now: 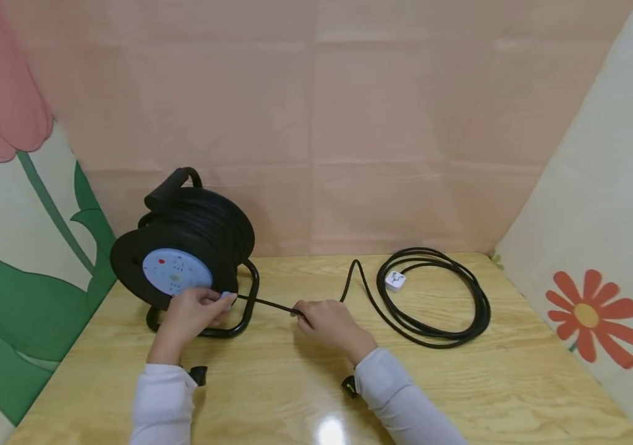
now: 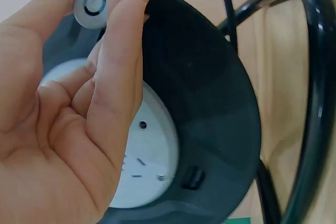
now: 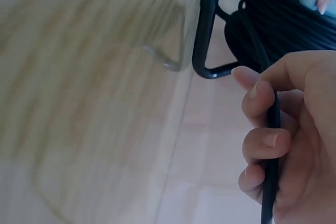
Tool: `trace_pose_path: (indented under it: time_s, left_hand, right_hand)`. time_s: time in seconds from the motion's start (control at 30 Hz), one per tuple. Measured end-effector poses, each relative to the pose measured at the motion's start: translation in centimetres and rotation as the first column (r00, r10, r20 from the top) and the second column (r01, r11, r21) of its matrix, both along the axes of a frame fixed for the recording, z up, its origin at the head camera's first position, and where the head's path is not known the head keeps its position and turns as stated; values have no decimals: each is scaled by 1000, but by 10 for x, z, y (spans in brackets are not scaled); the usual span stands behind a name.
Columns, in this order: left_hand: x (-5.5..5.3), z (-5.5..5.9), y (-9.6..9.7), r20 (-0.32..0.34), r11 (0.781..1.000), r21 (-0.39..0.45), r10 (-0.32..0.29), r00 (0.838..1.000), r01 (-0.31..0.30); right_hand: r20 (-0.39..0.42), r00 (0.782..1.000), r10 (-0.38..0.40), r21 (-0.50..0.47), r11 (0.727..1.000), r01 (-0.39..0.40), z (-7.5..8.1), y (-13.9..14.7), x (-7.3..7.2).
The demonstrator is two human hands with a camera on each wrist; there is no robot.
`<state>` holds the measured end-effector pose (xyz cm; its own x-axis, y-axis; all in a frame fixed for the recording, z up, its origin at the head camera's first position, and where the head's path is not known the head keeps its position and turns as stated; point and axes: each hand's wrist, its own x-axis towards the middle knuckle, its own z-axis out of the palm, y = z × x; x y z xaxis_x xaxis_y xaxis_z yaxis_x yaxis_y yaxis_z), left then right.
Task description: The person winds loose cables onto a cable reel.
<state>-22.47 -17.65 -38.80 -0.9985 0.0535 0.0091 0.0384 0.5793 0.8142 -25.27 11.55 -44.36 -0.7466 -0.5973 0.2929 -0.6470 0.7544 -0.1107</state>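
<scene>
fingers of the right hand point(image 1: 332, 327) curl round the cable point(image 1: 273, 305); those of the left hand point(image 1: 190, 316) pinch the knob point(image 2: 94, 3) at the reel's face. the reel point(image 1: 213, 232) stands on the table point(image 1: 272, 395), to the left, with the coil point(image 1: 482, 315) and plug point(image 1: 395, 281) on the right. judging by its thick winding, the reel should be heavy but steady on its frame point(image 1: 227, 332); the cable looks springy, rubbery and hard to harm, best held lightly near the reel; the knob seems hard, best gripped by its sides. the left wrist view shows the knob's ringed end, the right wrist view the fingertips round the cable; only the head view shows the plug.
</scene>
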Motion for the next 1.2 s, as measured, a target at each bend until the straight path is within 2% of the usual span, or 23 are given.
trace_pose_path:
  time_s: [0.1,0.23,0.43,0.63,0.87,1.03,1.2]
  left_hand:
    - [-2,-5,-4,48,999,40,-8,999,6]
    - [-4,-8,-8,97,999,50,-12,995,7]
    - [-6,-13,-14,140,996,90,-24,990,12]
    - [-7,-18,-19,151,994,111,-30,988,14]
    - [-6,-27,-25,173,991,130,-10,985,-13]
    - [-7,-35,-31,165,991,132,10,986,-32]
    - [-8,-40,-36,161,990,133,18,987,-40]
  right_hand:
    - [6,1000,24,3,1000,-24,1,-5,-1]
    - [22,999,38,25,999,-38,7,-12,-4]
    - [64,997,40,69,997,-44,12,-22,-7]
    - [75,996,41,95,994,-48,11,-27,-9]
    - [59,997,47,84,995,-52,9,-33,-14]
    - [66,996,60,80,995,-65,6,-40,-17]
    - [87,995,41,95,994,-50,3,-48,-17]
